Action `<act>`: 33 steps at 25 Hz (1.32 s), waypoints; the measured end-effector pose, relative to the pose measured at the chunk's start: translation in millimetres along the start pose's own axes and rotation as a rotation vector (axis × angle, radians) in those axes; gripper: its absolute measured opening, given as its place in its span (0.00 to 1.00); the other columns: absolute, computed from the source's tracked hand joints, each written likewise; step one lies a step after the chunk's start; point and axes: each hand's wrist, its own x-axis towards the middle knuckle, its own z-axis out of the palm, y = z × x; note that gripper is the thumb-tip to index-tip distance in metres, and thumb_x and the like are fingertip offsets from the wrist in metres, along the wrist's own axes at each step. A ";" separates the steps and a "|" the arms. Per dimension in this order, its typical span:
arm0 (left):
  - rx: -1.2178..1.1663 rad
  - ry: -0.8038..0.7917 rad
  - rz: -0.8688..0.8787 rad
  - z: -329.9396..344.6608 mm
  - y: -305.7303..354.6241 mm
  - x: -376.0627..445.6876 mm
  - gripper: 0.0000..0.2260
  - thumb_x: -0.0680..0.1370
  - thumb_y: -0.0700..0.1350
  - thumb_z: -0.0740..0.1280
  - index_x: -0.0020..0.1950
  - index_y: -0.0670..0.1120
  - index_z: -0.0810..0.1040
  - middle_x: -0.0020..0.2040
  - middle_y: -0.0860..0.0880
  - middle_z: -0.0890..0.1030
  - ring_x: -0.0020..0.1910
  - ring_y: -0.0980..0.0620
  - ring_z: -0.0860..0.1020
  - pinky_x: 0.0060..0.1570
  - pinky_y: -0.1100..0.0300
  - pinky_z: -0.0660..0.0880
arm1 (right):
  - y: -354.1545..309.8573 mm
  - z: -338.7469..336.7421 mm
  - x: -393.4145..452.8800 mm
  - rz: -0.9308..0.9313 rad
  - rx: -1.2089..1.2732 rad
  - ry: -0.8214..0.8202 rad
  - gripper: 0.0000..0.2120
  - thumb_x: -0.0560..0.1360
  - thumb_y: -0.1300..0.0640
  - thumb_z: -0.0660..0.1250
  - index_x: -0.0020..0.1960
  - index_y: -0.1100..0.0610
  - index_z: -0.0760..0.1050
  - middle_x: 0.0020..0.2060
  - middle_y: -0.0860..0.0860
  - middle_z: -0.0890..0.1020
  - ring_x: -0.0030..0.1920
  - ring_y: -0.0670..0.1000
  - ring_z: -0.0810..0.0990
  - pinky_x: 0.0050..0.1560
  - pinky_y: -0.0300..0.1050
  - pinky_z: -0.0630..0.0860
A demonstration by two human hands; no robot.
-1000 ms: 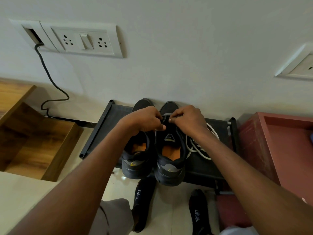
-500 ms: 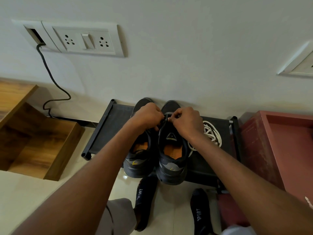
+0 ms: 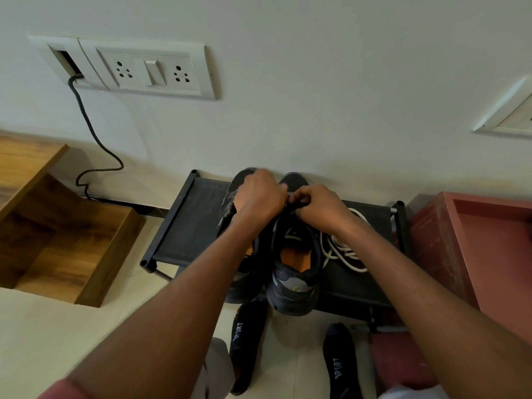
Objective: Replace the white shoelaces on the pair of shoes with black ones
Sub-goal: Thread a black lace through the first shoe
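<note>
Two dark grey shoes with orange insoles stand side by side on a low black rack (image 3: pixel 187 226), toes to the wall. My left hand (image 3: pixel 259 194) and my right hand (image 3: pixel 319 205) meet over the front lacing of the right shoe (image 3: pixel 293 272), fingers curled and pinching a black lace (image 3: pixel 289 200) there. The left shoe (image 3: pixel 244 286) is mostly hidden under my left forearm. A loose pile of white laces (image 3: pixel 345 249) lies on the rack just right of the right shoe.
A red-brown box (image 3: pixel 489 254) stands at the right of the rack, a wooden shelf unit (image 3: pixel 63 237) at the left. My feet in black socks (image 3: pixel 244 349) rest on the pale floor. A socket panel (image 3: pixel 149 70) with a black cable (image 3: pixel 92 139) is on the wall.
Both hands have slid a little toward the toe of the right shoe, staying together on the lace. The left hand now covers more of the left shoe's front.
</note>
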 end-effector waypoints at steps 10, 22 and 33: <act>-1.194 0.058 0.296 -72.7 11.0 -4.4 0.07 0.86 0.45 0.62 0.52 0.43 0.73 0.39 0.46 0.80 0.32 0.46 0.77 0.33 0.55 0.72 | -31.5 -3.1 -8.6 -0.299 0.197 0.133 0.03 0.78 0.52 0.75 0.50 0.48 0.87 0.49 0.45 0.87 0.49 0.44 0.83 0.55 0.46 0.79; -0.905 -0.054 0.531 -81.7 16.8 -13.8 0.10 0.85 0.46 0.65 0.47 0.46 0.83 0.44 0.47 0.86 0.47 0.51 0.82 0.45 0.56 0.73 | -54.7 -35.4 -26.1 -0.316 0.468 0.224 0.13 0.81 0.52 0.72 0.64 0.44 0.82 0.59 0.47 0.82 0.56 0.44 0.81 0.63 0.46 0.79; -0.589 -0.473 0.460 -71.7 -3.0 -12.5 0.10 0.86 0.42 0.63 0.61 0.42 0.82 0.44 0.54 0.86 0.34 0.51 0.73 0.34 0.62 0.65 | -72.3 -49.9 -33.2 -0.525 0.568 0.537 0.06 0.81 0.59 0.71 0.53 0.55 0.87 0.56 0.55 0.81 0.55 0.47 0.81 0.49 0.30 0.75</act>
